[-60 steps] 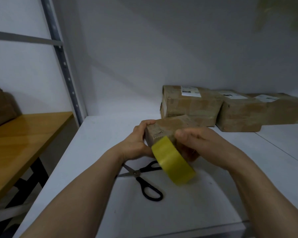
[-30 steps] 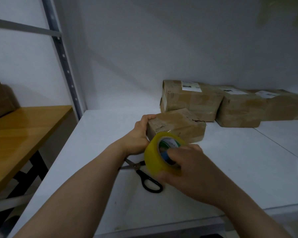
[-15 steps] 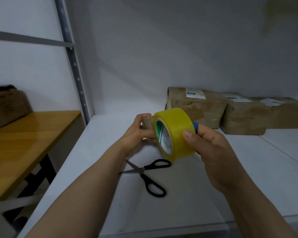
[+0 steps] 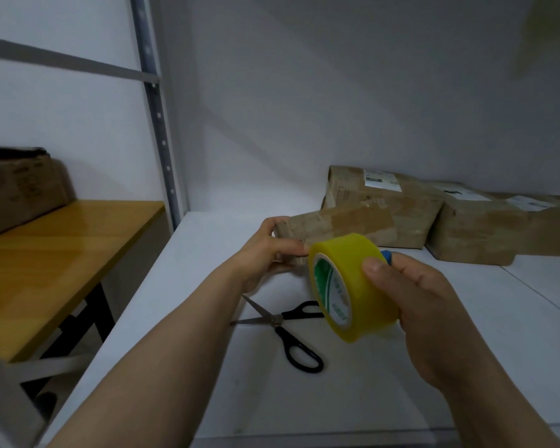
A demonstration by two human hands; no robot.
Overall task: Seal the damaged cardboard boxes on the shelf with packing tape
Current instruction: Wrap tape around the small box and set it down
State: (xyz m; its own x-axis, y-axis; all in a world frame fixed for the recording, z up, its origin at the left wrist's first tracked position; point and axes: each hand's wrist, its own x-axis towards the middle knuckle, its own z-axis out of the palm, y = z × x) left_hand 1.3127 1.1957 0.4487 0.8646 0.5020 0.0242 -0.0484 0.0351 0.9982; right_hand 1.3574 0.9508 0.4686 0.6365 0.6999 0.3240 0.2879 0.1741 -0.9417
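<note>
- We have the right hand [image 4: 424, 305] up off the shelf [image 4: 482, 367], wrapped round the yellow tape roll [image 4: 356, 286].
- The thumb [image 4: 374, 270] lies flat across the roll's outer yellow band. The other fingers curl round the far side, mostly hidden behind it.
- The roll sits tilted in that grip, its green-and-white printed core facing left and towards us.
- A small blue bit [image 4: 387, 255] peeks out at the roll's far rim, right by the fingers; we cannot make out what it is.
- Over to the left hand [image 4: 262, 250]: it grips the near left end of the small cardboard box [image 4: 337, 224]. Its fingers curl over the top corner and the thumb runs along the front face.
- That thumb tip ends right beside the roll's left rim, possibly touching it, though the view is too tight to say.
- The small box rests on the white shelf with brown tape across its top; the roll covers its right front corner from our angle.
- Black-handled scissors [image 4: 288, 331] lie on the shelf below the roll with the blades parted, one tip pointing under the left forearm.
- Behind the small box, two larger labelled boxes [image 4: 385, 202] [image 4: 476, 231] sit side by side against the wall.
- Off left, a wooden table [image 4: 46, 260] carries another carton [image 4: 17, 195].
</note>
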